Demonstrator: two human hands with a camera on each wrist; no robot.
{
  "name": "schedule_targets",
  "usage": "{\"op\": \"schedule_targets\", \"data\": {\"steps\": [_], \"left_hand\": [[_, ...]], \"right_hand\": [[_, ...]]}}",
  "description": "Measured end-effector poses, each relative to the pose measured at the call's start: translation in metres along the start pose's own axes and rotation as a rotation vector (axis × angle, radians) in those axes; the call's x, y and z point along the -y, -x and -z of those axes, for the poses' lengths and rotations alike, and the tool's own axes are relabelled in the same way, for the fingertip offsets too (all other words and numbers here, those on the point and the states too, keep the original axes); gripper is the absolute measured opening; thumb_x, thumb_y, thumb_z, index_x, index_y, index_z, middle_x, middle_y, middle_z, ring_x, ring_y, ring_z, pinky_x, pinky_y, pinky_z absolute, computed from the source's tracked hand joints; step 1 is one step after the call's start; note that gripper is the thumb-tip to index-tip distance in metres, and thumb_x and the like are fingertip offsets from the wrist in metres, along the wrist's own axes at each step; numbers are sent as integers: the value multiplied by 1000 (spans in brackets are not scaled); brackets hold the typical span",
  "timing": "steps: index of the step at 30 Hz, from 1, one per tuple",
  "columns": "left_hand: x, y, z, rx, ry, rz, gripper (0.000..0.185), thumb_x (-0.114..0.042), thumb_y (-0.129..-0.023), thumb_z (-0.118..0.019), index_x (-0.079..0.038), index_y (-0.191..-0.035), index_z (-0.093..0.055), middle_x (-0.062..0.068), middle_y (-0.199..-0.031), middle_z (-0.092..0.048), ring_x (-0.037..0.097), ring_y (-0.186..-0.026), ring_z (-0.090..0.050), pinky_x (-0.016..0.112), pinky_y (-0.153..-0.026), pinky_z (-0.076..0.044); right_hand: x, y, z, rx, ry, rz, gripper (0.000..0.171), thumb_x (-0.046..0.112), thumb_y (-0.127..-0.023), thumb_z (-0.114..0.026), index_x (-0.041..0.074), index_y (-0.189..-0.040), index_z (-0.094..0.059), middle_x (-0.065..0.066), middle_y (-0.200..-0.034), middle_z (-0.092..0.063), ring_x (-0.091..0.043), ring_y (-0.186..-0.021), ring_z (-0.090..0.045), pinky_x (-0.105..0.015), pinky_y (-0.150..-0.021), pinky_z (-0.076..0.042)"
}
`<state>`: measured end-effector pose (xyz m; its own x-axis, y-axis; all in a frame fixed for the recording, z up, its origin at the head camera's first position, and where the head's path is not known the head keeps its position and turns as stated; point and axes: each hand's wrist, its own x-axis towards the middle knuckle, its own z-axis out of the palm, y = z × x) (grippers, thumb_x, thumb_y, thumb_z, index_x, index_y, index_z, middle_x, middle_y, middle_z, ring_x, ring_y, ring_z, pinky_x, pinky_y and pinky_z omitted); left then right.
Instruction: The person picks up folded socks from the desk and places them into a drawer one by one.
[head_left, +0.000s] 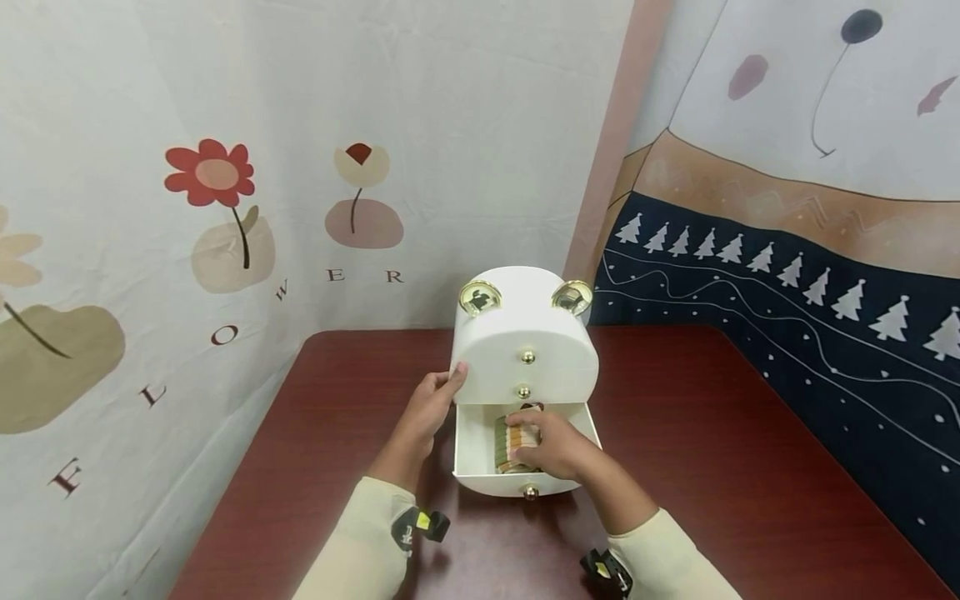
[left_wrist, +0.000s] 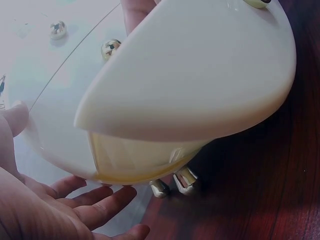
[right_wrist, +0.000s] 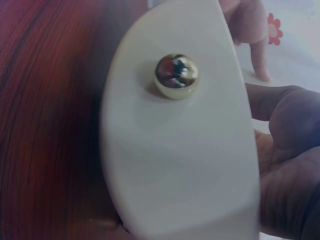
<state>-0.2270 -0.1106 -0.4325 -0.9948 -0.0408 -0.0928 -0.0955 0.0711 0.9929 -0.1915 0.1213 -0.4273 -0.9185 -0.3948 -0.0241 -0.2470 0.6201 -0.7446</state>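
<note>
A white rounded box with drawers [head_left: 495,367] stands on the table, with small gold knobs and two gold round pieces on top. Its bottom drawer [head_left: 472,442] is pulled out. My left hand [head_left: 429,408] holds the box's left side, thumb on the front edge; the left wrist view shows the fingers along the side. Inside the drawer, my right hand [head_left: 558,446] grips a striped, ribbed bundle [head_left: 504,446] in green, orange and cream, with thumb and fingertips on it. A small dark item [head_left: 532,407] shows behind the bundle. In the right wrist view, the drawer front [right_wrist: 185,150] hides the bundle.
The reddish-brown table [head_left: 337,392] reaches out on both sides of the box. A pale curtain with printed flowers [head_left: 450,167] hangs behind it, and a dark cloth with white trees [head_left: 787,317] hangs at the right. Small metal feet [left_wrist: 185,180] support the box.
</note>
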Motion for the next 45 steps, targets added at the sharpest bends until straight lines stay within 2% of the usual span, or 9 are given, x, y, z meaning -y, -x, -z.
{"op": "schedule_targets", "data": {"steps": [6,12,18,23,25,30,35,41,45], "left_hand": [[0,1,-1,3,-10,-2,70,-55,-109,-62,3,-147,-52,26,-141,-61,40,-134,-58,64,-124,-38],[-1,3,-1,6,-23,8,70,-57,-109,-61,2,-147,-53,26,-141,-62,40,-134,-58,63,-123,-38],[-1,1,-1,-6,-6,2,69,-55,-110,-62,3,-146,-53,25,-139,-62,39,-132,-58,61,-124,-38],[-2,2,-1,-8,-9,2,73,-58,-109,-61,4,-147,-53,26,-141,-62,40,-134,-58,62,-125,-37],[-2,2,-1,-11,-13,1,73,-58,-109,-60,4,-147,-53,26,-141,-61,40,-135,-57,62,-124,-38],[-1,2,0,-8,-3,8,71,-57,-109,-61,3,-148,-52,26,-145,-59,39,-139,-54,61,-126,-37],[0,2,0,-7,-6,18,73,-57,-109,-61,3,-149,-51,27,-149,-57,42,-144,-52,62,-127,-36],[1,2,-1,-16,-14,29,73,-58,-109,-60,3,-149,-51,28,-149,-57,44,-143,-53,63,-127,-35],[1,2,-2,-17,-9,25,73,-58,-110,-59,3,-149,-51,28,-149,-57,44,-143,-52,63,-127,-35]], "right_hand": [[-1,-4,-2,30,43,-17,49,8,-91,-84,4,-139,-72,-20,-146,-69,-35,-133,-63,-55,-112,-51],[1,1,3,37,129,-2,51,14,-94,-80,7,-144,-71,-19,-139,-74,-25,-108,-66,-41,-94,-54],[10,19,10,-83,154,49,41,16,-95,-80,6,-135,-77,-17,-133,-78,-37,-126,-71,-52,-102,-58],[18,39,2,-265,128,35,42,16,-96,-84,5,-136,-76,-20,-136,-74,-42,-134,-65,-60,-111,-53],[22,49,-5,-343,125,19,40,18,-95,-85,7,-133,-78,-17,-130,-72,-39,-128,-65,-56,-106,-54],[29,67,-22,-508,145,35,27,18,-91,-88,7,-115,-81,-7,-99,-66,-22,-95,-63,-34,-79,-51],[27,79,-34,-637,145,79,16,13,-87,-90,11,-99,-79,-1,-86,-63,-6,-75,-50,-25,-68,-44],[21,85,-48,-722,145,129,18,9,-83,-92,11,-94,-78,7,-75,-48,2,-68,-38,-21,-61,-38],[19,88,-54,-701,137,62,19,11,-83,-93,9,-92,-77,7,-69,-47,2,-65,-36,-21,-59,-37]]}}
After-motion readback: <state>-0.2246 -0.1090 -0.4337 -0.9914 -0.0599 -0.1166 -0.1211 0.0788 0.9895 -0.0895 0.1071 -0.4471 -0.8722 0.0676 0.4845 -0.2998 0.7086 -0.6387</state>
